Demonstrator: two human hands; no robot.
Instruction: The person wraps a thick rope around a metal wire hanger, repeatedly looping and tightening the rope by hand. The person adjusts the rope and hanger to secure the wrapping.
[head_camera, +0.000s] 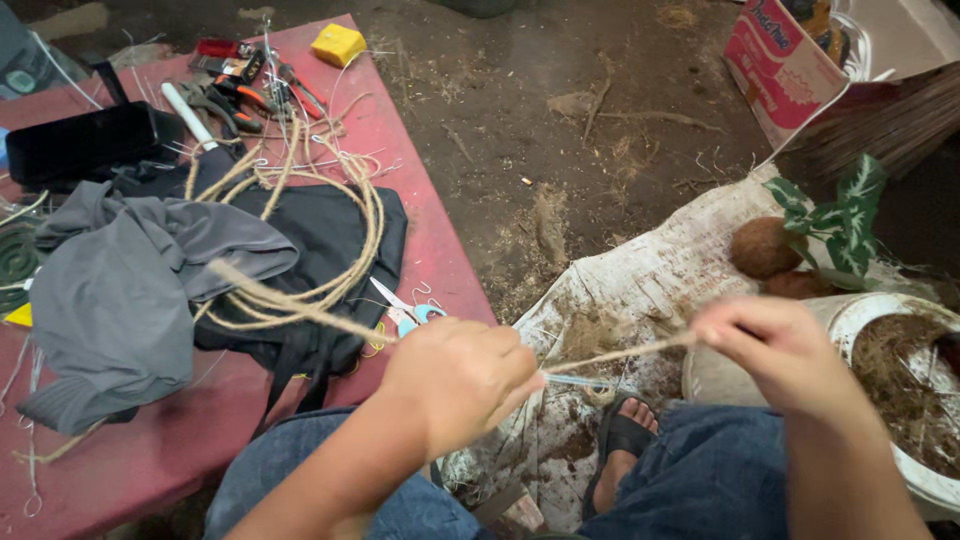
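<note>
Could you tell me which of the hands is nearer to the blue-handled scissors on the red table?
Left. The left hand is just right of the scissors; the right hand is far off, by the white pot.

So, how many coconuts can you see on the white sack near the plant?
2. One brown coconut lies on the white sack, just left of the green plant. The second coconut sits right below it, partly covered by leaves. More may be hidden behind the plant.
</note>
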